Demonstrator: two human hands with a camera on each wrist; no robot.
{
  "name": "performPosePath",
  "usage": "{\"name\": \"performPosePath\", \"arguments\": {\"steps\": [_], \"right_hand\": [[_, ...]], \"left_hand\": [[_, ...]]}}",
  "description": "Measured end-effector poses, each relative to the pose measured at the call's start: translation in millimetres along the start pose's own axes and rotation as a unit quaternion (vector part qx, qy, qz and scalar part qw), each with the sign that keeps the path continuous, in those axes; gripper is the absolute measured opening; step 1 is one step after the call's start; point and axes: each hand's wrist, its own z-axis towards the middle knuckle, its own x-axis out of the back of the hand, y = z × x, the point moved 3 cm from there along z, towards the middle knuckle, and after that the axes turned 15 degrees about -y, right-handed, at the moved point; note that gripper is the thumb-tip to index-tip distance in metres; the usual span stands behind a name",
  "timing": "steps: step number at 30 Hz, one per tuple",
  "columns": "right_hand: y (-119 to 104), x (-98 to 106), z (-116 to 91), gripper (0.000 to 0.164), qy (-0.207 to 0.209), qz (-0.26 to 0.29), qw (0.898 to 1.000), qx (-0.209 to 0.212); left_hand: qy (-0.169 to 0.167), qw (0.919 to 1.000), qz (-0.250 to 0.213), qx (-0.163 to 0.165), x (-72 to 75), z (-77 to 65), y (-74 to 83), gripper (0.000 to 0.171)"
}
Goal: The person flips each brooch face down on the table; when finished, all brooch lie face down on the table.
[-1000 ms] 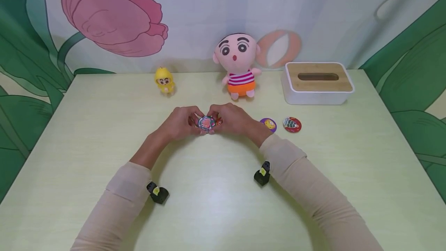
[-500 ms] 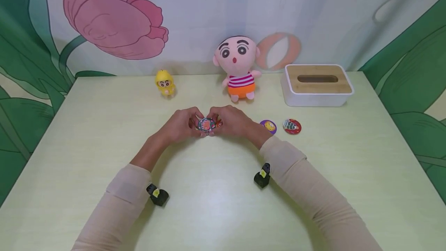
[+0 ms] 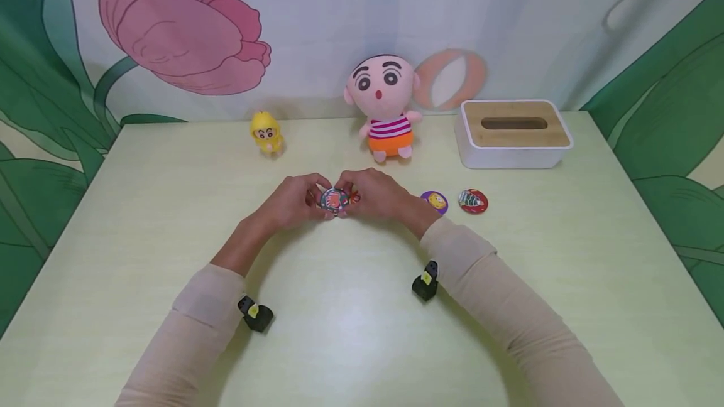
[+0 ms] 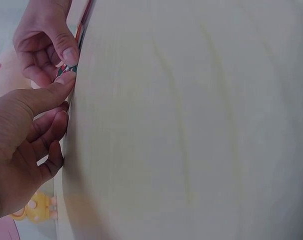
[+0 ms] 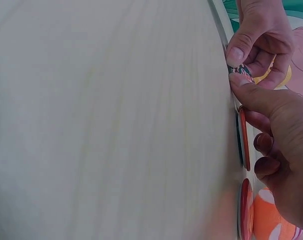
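Evenly does it: your left grip (image 3: 294, 201) and right grip (image 3: 374, 195) pinch the patterned disc (image 3: 334, 200) near frame centre; press both sides lightly.

Tbl (image 3: 334, 306) holds 2 toys (image 3: 390, 125), discs (image 3: 474, 201) & box (image 3: 515, 137).

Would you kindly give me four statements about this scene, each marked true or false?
1. The left hand and right hand both hold the multicoloured round disc. True.
2. The red round disc lies in front of the white rectangular box with a wood-coloured lid. True.
3. The box lies on its side. False: it stands lid up.
4. The red disc is left of both hands. False: it is to their right.
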Motion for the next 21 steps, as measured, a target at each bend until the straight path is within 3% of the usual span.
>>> {"name": "performPosePath", "arguments": {"steps": [8, 21], "right_hand": [[-0.7, -0.3, 1.4, 0.043, 0.002, -0.005, 1.0, -0.003], [-2.4, -0.3, 0.4, 0.046, 0.019, -0.009, 1.0, -0.006]], "left_hand": [[0.011, 0.9996, -0.009, -0.024, -0.7, -1.8, 3.1, 0.042], [0.017, 0.9994, -0.023, -0.022, -0.9, -2.4, 2.3, 0.041]]}}
